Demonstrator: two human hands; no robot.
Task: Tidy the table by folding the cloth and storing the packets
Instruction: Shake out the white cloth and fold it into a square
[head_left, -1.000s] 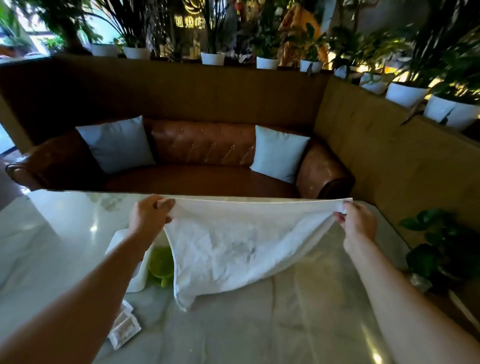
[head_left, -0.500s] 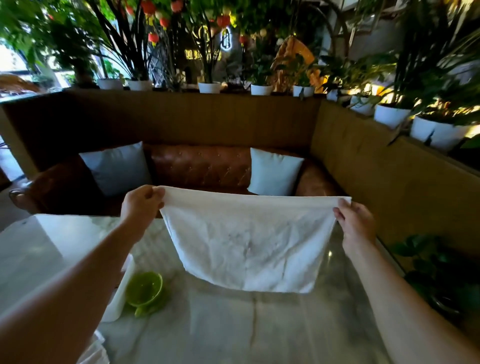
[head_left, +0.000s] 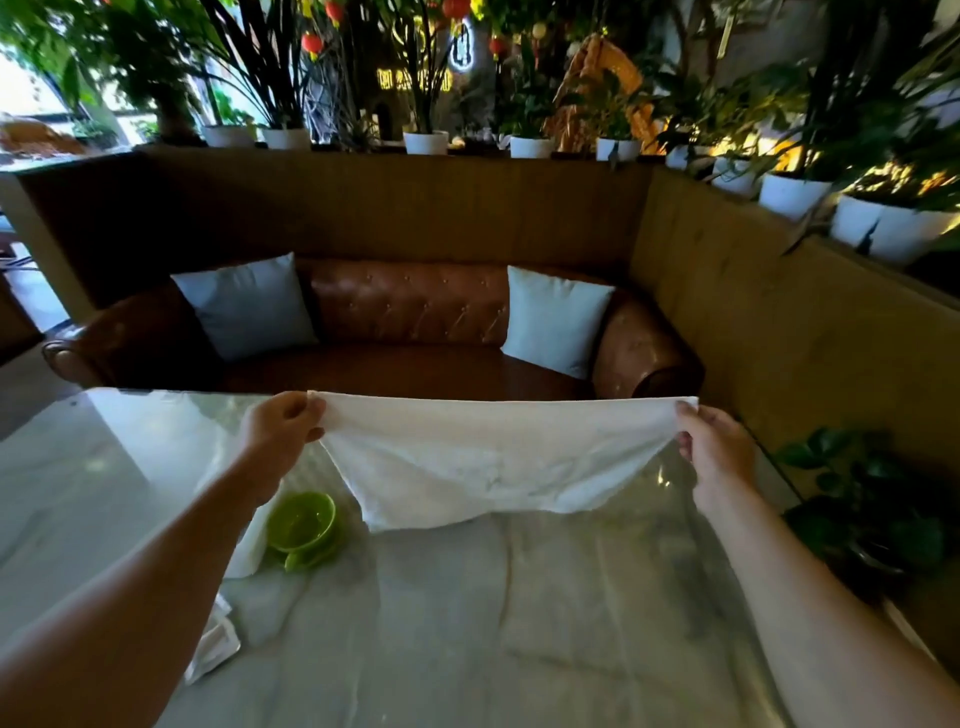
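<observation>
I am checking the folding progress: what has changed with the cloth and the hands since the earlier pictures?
The cloth was raised clear of the table, then lowered so its hem nears it again. The left hand and right hand kept pinching the top corners; the green bowl stayed put.

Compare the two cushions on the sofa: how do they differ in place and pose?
The left cushion leans in the left corner of the sofa and looks greyer, in shade; the right cushion leans against the right armrest and looks brighter. The left cushion tilts toward the left, the right cushion toward the right. Both are plain, pale, square and stand on the seat.
</observation>
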